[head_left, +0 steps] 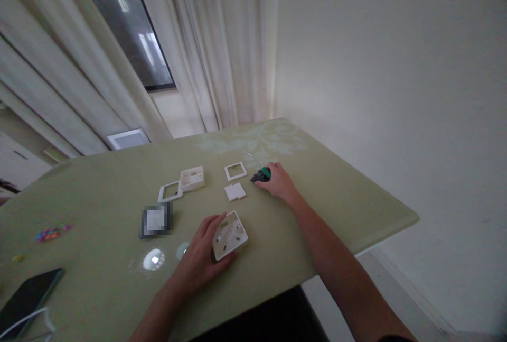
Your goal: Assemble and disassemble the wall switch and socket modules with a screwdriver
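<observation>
My left hand (202,257) grips a white square plastic box (229,235) on the green table (99,183), fingers wrapped round its left side. My right hand (277,181) reaches farther out and closes on the green and black handle of a screwdriver (260,174), whose thin metal shaft points away toward the back. Between the hands lie a white square plate (235,192) and a white square frame (235,171). Left of these sit another white frame (170,191) and a white switch body (192,178).
A dark phone (27,297) with a white cable lies at the near left corner. Small coloured bits (49,233) lie at the left. A blurred-out square (156,220) is near the middle. Curtains and a window stand behind the table, and a plain wall is on the right.
</observation>
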Demonstrator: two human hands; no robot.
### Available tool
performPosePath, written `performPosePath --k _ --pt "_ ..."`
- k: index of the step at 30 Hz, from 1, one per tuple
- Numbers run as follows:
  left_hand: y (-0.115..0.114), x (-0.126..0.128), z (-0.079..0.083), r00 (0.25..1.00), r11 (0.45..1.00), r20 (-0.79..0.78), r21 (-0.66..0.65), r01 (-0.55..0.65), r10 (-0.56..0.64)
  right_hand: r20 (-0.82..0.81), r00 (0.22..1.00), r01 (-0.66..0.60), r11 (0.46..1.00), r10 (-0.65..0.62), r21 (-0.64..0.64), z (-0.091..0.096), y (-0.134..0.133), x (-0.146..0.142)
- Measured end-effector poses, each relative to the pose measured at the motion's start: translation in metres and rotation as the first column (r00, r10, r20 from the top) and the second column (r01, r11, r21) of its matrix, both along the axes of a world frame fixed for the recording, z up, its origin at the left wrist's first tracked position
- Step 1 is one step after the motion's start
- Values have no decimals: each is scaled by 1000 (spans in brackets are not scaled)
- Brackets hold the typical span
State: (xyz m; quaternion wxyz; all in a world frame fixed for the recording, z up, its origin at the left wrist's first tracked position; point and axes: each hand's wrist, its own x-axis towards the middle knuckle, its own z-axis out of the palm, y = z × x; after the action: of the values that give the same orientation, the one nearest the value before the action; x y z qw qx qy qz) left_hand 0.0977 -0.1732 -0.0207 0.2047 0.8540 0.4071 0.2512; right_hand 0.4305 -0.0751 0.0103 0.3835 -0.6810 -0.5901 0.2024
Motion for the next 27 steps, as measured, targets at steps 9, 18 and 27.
performPosePath --k 9,18,27 --pt "1 -1 1 999 999 -38 36 19 -18 206 977 -42 997 54 -61 -8 -2 -20" --pt "2 -1 -1 1000 999 -4 40 3 -3 -13 1000 -9 1000 10 18 -12 8 -17" --pt "13 39 3 995 996 -84 67 51 -45 -401 915 48 999 -50 -15 -9 15 -5"
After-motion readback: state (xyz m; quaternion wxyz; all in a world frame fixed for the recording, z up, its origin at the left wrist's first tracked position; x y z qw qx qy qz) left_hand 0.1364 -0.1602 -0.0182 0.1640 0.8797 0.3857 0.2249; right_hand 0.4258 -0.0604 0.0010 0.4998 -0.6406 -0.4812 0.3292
